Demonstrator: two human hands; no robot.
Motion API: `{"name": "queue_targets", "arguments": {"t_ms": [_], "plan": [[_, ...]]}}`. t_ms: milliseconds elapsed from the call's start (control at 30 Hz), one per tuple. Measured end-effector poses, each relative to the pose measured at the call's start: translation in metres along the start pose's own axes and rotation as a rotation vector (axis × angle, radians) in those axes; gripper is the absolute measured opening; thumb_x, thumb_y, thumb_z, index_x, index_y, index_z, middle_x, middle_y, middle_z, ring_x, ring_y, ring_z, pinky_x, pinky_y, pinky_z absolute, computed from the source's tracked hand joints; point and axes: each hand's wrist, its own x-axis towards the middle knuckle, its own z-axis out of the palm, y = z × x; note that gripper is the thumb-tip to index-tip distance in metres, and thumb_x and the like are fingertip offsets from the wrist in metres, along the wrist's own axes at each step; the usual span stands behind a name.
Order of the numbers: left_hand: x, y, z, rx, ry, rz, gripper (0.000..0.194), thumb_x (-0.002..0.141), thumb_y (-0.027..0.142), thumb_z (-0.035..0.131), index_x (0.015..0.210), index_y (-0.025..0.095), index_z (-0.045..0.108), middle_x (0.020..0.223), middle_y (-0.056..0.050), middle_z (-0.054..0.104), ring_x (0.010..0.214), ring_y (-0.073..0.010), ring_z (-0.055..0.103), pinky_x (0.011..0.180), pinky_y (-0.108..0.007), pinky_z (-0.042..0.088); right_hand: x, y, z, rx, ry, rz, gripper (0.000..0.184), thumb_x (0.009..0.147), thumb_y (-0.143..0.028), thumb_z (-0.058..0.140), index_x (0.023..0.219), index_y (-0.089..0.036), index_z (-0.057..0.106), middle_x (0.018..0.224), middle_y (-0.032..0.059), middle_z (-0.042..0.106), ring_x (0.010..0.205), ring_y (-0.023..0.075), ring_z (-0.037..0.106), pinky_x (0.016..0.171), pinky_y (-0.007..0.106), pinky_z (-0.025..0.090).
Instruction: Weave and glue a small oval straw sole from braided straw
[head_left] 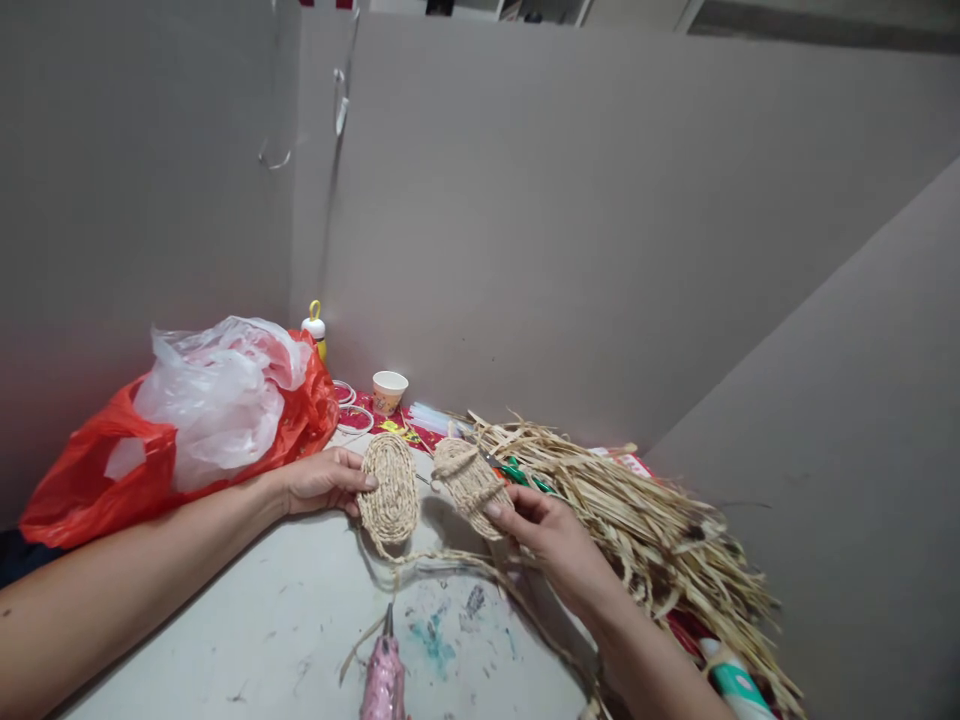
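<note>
Between the thumb and fingers of my left hand is an oval coil of braided straw, held up above the table. A braided straw cord trails from its lower end toward the right. My right hand pinches a second oval woven straw piece, which has a raised strip across it. The two pieces are close together but apart. Green-handled scissors lie just behind my right hand, partly hidden. Below, a pink glue gun points its nozzle toward the oval coil.
A heap of dry straw strips covers the right side of the table. On the left lies a red plastic bag with clear plastic in it. A paper cup, clear glue sticks and a yellow-white bottle stand or lie by the grey partition.
</note>
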Motion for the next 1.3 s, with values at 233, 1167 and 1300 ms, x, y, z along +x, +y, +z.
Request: {"name": "queue_targets", "arguments": {"t_ms": [233, 1167, 1300], "plan": [[0.001, -0.003, 0.001, 0.007, 0.017, 0.007, 0.023, 0.060, 0.024, 0.086, 0.069, 0.010, 0.071, 0.060, -0.002, 0.068, 0.051, -0.0102, 0.063, 0.054, -0.020, 0.054, -0.012, -0.007, 0.018, 0.274, -0.103, 0.080, 0.027, 0.070, -0.042, 0.079, 0.076, -0.019, 0.064, 0.070, -0.0035, 0.056, 0.059, 0.0107, 0.048, 0.058, 0.023, 0.040], [0.003, -0.017, 0.022, 0.079, 0.008, 0.108, 0.030, 0.056, 0.033, 0.087, 0.071, 0.011, 0.074, 0.065, -0.003, 0.070, 0.054, -0.0114, 0.060, 0.057, -0.024, 0.051, -0.022, -0.003, 0.061, 0.341, -0.021, 0.175, 0.041, 0.056, -0.036, 0.089, 0.074, -0.019, 0.058, 0.059, -0.0051, 0.060, 0.054, 0.0154, 0.066, 0.050, 0.023, 0.046], [0.001, -0.018, 0.027, 0.083, -0.011, 0.112, 0.030, 0.054, 0.034, 0.087, 0.068, 0.011, 0.074, 0.061, -0.003, 0.069, 0.051, -0.0113, 0.059, 0.057, -0.025, 0.051, -0.021, 0.000, 0.064, 0.312, -0.030, 0.169, 0.038, 0.058, -0.036, 0.089, 0.073, -0.018, 0.059, 0.059, -0.0040, 0.061, 0.051, 0.0142, 0.064, 0.048, 0.023, 0.044]]}}
